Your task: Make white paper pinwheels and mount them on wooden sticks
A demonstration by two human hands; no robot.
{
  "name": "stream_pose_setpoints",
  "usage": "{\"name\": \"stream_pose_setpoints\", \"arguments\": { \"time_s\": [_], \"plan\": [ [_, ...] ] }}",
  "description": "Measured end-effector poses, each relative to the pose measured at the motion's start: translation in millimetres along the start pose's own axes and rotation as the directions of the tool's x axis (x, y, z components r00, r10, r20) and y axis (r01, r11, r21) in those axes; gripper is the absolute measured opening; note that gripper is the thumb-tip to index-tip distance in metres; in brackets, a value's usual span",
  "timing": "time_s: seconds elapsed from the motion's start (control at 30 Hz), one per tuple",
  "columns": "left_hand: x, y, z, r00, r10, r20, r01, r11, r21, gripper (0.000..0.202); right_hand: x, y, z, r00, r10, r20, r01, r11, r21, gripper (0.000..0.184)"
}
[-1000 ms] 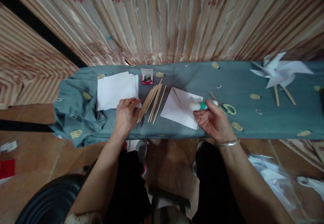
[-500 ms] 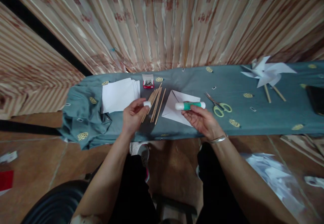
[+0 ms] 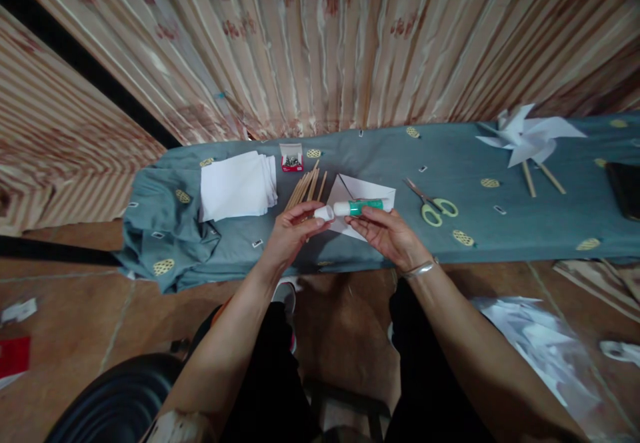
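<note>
- over the creased paper (image 3: 373,188), right hand (image 3: 393,231) grips the glue stick (image 3: 367,207)
- just left, left hand (image 3: 290,229) pinches a white cap (image 3: 323,213)
- glue stick probably light, stiff, slick; best held mid-length

Looking like a room in a home, doubling as a craft corner, without settling that for certain; showing a striped, pleated curtain (image 3: 320,43) across the top of the frame; spreading a teal tablecloth (image 3: 450,169) with yellow pineapple prints (image 3: 463,238) across the middle, bunching at centre left, looking domestic rather than industrial; revealing brown floor tiles (image 3: 75,326) along the bottom; pointing to handicraft through stacked white paper (image 3: 233,186) and a red box (image 3: 292,160) left of centre, wooden sticks (image 3: 303,187) and a glue stick (image 3: 367,207) at the centre, scissors (image 3: 429,202) right of centre and white pinwheels (image 3: 517,136) at upper right; exposing a clear bag of paper (image 3: 540,343) at lower right.
</note>
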State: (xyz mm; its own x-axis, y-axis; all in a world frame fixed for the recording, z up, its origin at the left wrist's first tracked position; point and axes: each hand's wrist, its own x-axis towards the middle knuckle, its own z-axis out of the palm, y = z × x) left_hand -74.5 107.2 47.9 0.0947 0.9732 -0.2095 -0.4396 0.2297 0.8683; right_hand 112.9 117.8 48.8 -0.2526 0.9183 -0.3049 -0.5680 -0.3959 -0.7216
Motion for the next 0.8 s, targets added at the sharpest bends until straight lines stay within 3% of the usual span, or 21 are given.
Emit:
{"name": "stream_pose_setpoints", "arguments": {
  "time_s": [0.47,0.8],
  "plan": [
    [2.0,-5.6,-0.7,1.000,0.017,-0.002,-0.016,0.994,0.104,0.036,1.9,1.9,-7.9,0.997,-0.041,0.067,0.050,0.989,-0.138,0.029],
    [2.2,-6.6,-2.8,1.000,0.029,0.000,-0.028,0.980,0.198,0.036,0.6,0.0,-5.3,0.999,-0.037,0.037,0.043,0.982,-0.186,0.031]
  ]
}}
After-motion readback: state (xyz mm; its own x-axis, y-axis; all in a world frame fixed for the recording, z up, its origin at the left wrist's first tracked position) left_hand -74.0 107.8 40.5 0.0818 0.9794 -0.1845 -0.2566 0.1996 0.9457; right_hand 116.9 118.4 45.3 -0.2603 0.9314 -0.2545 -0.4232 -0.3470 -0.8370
